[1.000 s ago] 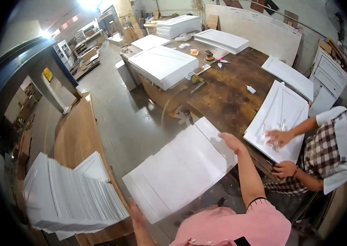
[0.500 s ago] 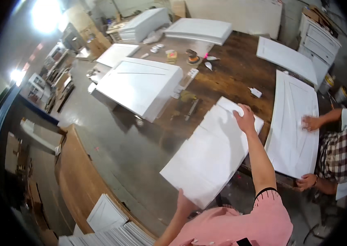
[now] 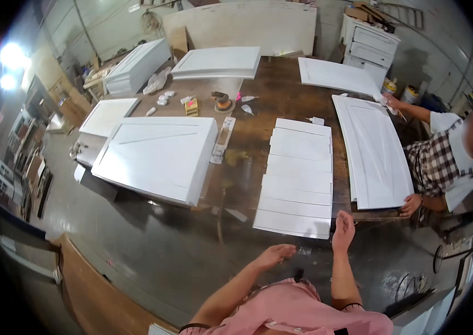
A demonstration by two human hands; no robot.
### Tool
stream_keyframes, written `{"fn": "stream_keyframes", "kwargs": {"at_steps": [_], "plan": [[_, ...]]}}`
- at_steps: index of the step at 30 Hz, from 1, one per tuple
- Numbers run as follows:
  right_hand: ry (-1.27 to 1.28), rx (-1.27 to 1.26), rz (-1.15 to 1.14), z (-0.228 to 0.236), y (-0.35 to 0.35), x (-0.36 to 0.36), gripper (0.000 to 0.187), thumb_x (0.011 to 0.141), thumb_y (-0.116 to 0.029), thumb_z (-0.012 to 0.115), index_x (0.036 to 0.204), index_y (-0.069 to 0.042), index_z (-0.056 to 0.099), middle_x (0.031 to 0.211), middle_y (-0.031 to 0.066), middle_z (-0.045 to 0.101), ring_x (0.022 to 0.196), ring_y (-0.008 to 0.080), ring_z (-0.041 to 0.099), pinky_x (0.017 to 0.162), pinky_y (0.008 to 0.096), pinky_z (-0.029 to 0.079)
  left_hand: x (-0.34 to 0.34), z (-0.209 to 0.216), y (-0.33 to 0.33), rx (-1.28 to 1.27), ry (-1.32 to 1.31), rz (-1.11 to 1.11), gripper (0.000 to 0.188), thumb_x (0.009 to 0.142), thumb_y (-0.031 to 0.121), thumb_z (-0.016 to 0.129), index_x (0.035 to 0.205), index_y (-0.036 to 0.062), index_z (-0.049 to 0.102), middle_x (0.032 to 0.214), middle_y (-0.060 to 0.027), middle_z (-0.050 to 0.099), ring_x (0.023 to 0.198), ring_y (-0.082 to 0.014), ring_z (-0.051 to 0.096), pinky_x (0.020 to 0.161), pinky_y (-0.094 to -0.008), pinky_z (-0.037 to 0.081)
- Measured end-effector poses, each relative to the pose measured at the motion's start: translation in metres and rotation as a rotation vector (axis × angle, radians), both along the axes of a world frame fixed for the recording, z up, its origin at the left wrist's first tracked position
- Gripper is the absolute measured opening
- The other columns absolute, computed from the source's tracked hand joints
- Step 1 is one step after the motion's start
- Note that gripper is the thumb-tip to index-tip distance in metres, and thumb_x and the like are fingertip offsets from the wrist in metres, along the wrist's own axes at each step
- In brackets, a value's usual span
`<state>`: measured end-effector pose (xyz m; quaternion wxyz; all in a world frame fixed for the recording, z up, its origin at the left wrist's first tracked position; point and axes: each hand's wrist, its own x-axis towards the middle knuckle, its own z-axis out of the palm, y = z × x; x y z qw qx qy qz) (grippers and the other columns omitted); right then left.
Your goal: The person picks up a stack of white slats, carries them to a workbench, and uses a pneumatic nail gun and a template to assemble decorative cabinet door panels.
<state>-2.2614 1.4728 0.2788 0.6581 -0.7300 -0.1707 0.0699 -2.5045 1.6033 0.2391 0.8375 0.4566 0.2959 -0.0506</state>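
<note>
- White slatted panel (image 3: 298,176) lies flat on the dark wooden worktable (image 3: 270,97), near edge overhanging slightly.
- Right hand (image 3: 343,230): fingers loosely together, empty, just beside the panel's near right corner.
- Left hand (image 3: 274,255): relaxed, open, empty, hovering short of the near edge.
- Judgement: grip opposite corners, keep it level, clear of the co-worker's door panel (image 3: 373,151) to the right.

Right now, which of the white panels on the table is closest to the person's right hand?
The slatted white panel lying in the middle of the table, its near edge just before the right hand. It alone shows cross grooves; the long door panel lies farther right.
</note>
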Motion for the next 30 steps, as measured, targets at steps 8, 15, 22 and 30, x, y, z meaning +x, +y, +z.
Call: {"fn": "stream_keyframes", "kwargs": {"at_steps": [8,15,22,30], "plan": [[0.113,0.097,0.148,0.019,0.088,-0.202,0.017,0.102,-0.006,0.059,0.111,0.0,0.071,0.092,0.0032,0.068,0.083,0.0083,0.06,0.075,0.0245,0.049,-0.18,0.021,0.039,0.267,0.019,0.166,0.045,0.11,0.04,0.049,0.084,0.0061,0.062,0.076,-0.0029,0.06,0.072,-0.0128,0.06,0.075,-0.0286,0.052],[0.104,0.249,0.487,0.066,0.229,-0.305,0.021,0.107,-0.014,0.055,0.114,-0.002,0.071,0.076,-0.0027,0.056,0.065,0.0043,0.049,0.057,0.0227,0.039,-0.286,0.07,0.101,0.313,0.225,0.42,0.047,0.11,0.043,0.05,0.082,0.0073,0.062,0.066,-0.0007,0.055,0.063,-0.0115,0.056,0.063,-0.0274,0.047],[-0.038,0.153,0.527,0.06,0.382,-0.327,0.026,0.107,-0.022,0.057,0.115,-0.002,0.071,0.084,-0.0006,0.06,0.076,0.0085,0.054,0.066,0.0264,0.043,-0.393,0.044,0.171,0.209,0.018,0.841,0.049,0.108,0.018,0.054,0.153,0.0023,0.044,0.103,-0.0096,0.065,0.084,-0.0141,0.064,0.078,-0.031,0.056],[-0.577,-0.343,0.427,0.05,0.503,-0.307,0.032,0.097,-0.03,0.068,0.119,-0.007,0.07,0.128,0.0127,0.065,0.125,0.0343,0.056,0.106,0.0469,0.043,-0.534,0.073,0.325,0.537,0.243,1.06,0.051,0.104,0.021,0.064,0.149,0.0008,0.051,0.138,-0.011,0.064,0.127,-0.0201,0.058,0.108,-0.0355,0.047]]}}
